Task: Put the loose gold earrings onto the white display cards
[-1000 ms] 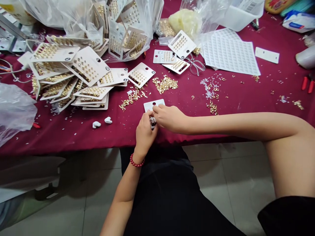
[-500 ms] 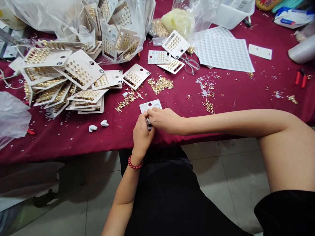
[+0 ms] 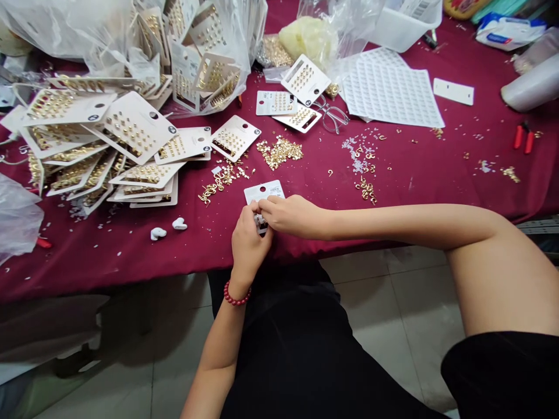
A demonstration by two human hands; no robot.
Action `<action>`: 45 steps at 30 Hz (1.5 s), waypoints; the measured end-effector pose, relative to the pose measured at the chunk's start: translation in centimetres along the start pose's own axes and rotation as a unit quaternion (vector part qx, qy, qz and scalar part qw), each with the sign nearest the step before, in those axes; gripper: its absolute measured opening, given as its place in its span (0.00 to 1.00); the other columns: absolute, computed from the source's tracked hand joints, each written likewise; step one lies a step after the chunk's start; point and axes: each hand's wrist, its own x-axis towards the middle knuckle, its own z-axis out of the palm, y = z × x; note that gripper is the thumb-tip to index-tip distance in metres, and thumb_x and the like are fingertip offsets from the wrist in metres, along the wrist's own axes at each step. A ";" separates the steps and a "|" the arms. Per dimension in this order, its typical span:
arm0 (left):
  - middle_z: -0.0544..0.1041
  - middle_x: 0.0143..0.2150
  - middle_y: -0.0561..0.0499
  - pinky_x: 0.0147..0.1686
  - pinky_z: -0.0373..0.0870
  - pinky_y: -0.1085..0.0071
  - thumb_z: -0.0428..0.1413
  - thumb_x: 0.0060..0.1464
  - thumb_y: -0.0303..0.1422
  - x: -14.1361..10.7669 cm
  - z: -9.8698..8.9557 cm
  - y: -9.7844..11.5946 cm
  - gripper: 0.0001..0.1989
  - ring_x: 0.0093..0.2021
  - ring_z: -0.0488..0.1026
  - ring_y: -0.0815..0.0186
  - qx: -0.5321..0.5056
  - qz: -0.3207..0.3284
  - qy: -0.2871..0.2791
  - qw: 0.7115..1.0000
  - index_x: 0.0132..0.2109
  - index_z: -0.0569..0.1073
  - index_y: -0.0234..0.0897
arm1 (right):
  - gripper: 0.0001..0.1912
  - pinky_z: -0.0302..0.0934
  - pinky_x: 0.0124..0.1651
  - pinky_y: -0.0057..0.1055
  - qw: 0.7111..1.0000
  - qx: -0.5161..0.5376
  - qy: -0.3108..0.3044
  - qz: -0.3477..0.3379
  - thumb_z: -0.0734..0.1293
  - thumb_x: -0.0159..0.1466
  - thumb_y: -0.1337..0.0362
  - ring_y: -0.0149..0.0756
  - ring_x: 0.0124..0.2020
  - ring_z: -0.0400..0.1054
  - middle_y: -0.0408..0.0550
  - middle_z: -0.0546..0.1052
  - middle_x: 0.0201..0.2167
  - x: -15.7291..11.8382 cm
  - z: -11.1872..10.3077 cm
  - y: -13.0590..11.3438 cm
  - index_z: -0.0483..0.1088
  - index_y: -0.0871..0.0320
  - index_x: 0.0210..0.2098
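A white earring card (image 3: 267,188) with a dark hole near its top lies at the table's front edge, its lower part covered by my hands. My left hand (image 3: 250,240), below a red bead bracelet (image 3: 236,294) on the wrist, is closed round the card's left and lower side. From the right my right hand (image 3: 290,215) reaches across the card, its fingers pinched together at the middle. Whatever tiny piece they may hold is hidden. Just beyond the card lie a heap of small gold pieces (image 3: 279,151) and some gold hooks (image 3: 212,189).
Filled earring cards (image 3: 135,128) are piled at the left, beside a plastic bag. Two white earbuds (image 3: 158,233) lie near the front edge. Eyeglasses (image 3: 335,118), a sticker sheet (image 3: 393,90), a white bin (image 3: 408,26) and red-handled pliers (image 3: 528,139) lie at the back and right.
The whole view has shifted slightly, so the table things appear a little further left. Both hands stay on the card, with only small finger movement.
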 end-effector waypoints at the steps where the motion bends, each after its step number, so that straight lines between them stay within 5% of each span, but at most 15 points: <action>1: 0.77 0.46 0.47 0.44 0.72 0.65 0.59 0.52 0.31 0.0 0.0 0.0 0.18 0.46 0.76 0.58 -0.001 -0.002 -0.001 1.000 0.49 0.65 0.40 | 0.20 0.55 0.28 0.30 1.000 0.001 -0.002 -0.003 0.47 0.70 0.74 0.39 0.45 0.65 0.60 0.69 0.48 0.0 0.0 0.1 0.64 0.68 0.53; 23: 0.75 0.51 0.44 0.46 0.72 0.63 0.58 0.53 0.31 0.1 -0.3 0.0 0.20 0.51 0.74 0.56 -0.021 0.008 -0.014 1.000 0.52 0.63 0.40 | 0.13 0.49 0.27 0.30 0.990 0.113 -0.021 0.083 0.60 0.66 0.73 0.41 0.45 0.69 0.54 0.73 0.46 1.2 -0.8 -0.2 0.71 0.64 0.47; 29: 0.75 0.52 0.44 0.52 0.70 0.62 0.58 0.55 0.29 -0.1 -0.2 0.1 0.17 0.57 0.72 0.56 -0.032 0.020 -0.009 0.999 0.50 0.63 0.40 | 0.10 0.43 0.26 0.28 0.985 0.151 0.025 0.077 0.63 0.66 0.66 0.34 0.41 0.69 0.50 0.74 0.46 0.2 -0.6 0.6 0.72 0.61 0.45; 32: 0.74 0.54 0.43 0.58 0.67 0.62 0.57 0.56 0.27 -0.2 -0.3 0.1 0.14 0.62 0.68 0.57 -0.044 0.047 0.001 0.998 0.48 0.64 0.39 | 0.13 0.47 0.30 0.27 0.960 0.190 0.142 0.145 0.64 0.67 0.57 0.30 0.37 0.67 0.47 0.76 0.42 -1.6 -0.1 4.5 0.74 0.59 0.38; 36: 0.75 0.53 0.42 0.59 0.67 0.60 0.56 0.57 0.26 -0.3 -0.3 0.2 0.09 0.62 0.68 0.57 -0.040 0.060 0.015 0.997 0.45 0.67 0.38 | 0.11 0.48 0.32 0.28 0.875 0.149 0.284 0.362 0.66 0.65 0.60 0.28 0.30 0.59 0.49 0.75 0.34 -5.2 2.4 15.0 0.75 0.62 0.37; 38: 0.75 0.55 0.41 0.59 0.67 0.59 0.56 0.57 0.27 -0.4 -0.2 0.2 0.06 0.62 0.68 0.57 -0.027 0.063 0.024 0.997 0.42 0.68 0.38 | 0.08 0.45 0.32 0.29 0.812 0.140 0.277 0.495 0.69 0.61 0.65 0.25 0.26 0.53 0.48 0.73 0.28 -7.3 4.5 20.6 0.75 0.65 0.31; 40: 0.74 0.57 0.40 0.59 0.68 0.59 0.56 0.57 0.27 -0.5 -0.1 0.3 0.03 0.62 0.68 0.56 -0.011 0.069 0.031 0.997 0.39 0.69 0.38 | 0.06 0.44 0.31 0.29 0.777 0.158 0.250 0.557 0.70 0.57 0.69 0.23 0.24 0.48 0.44 0.69 0.24 -8.9 6.6 24.6 0.74 0.66 0.24; 45: 0.74 0.58 0.40 0.58 0.69 0.57 0.55 0.59 0.29 -0.7 0.1 0.5 0.01 0.62 0.69 0.56 0.021 0.085 0.044 0.995 0.37 0.70 0.39 | 0.08 0.43 0.30 0.29 0.755 0.158 0.279 0.573 0.72 0.53 0.67 0.22 0.24 0.47 0.40 0.67 0.24 -10.4 10.2 27.3 0.72 0.64 0.20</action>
